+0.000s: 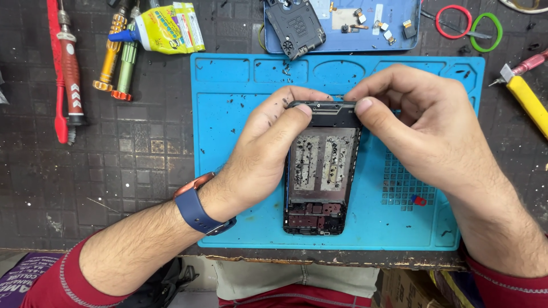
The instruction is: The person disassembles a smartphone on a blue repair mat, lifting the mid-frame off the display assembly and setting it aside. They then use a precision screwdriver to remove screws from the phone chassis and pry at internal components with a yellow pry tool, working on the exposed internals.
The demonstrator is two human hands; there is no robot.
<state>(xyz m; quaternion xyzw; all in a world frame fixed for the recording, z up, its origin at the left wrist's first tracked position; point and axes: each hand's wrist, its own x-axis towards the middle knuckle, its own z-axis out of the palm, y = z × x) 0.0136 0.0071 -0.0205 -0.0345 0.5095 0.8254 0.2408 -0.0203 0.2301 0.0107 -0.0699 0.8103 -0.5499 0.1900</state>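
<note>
Head cam: my left hand point(268, 142) and right hand point(422, 122) both pinch the far edge of the stripped phone frame point(321, 171) lying mid blue mat point(228, 188). Board's out already, sitting far on the back cover point(394, 17); frame's basically gutted.

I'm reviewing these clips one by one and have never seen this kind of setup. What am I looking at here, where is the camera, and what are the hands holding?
There is no machine: a person works with two bare hands, and the single picture comes from a camera on their head, looking down at the bench.

The left hand, with a blue-strapped watch on its wrist, and the right hand both pinch the top edge of an opened phone frame. The frame lies on a blue work mat.

Around it lie screwdrivers, a red tool, a yellow glue tube, a second phone shell with small parts, scissors with red and green handles, and a yellow-handled tool.
</note>
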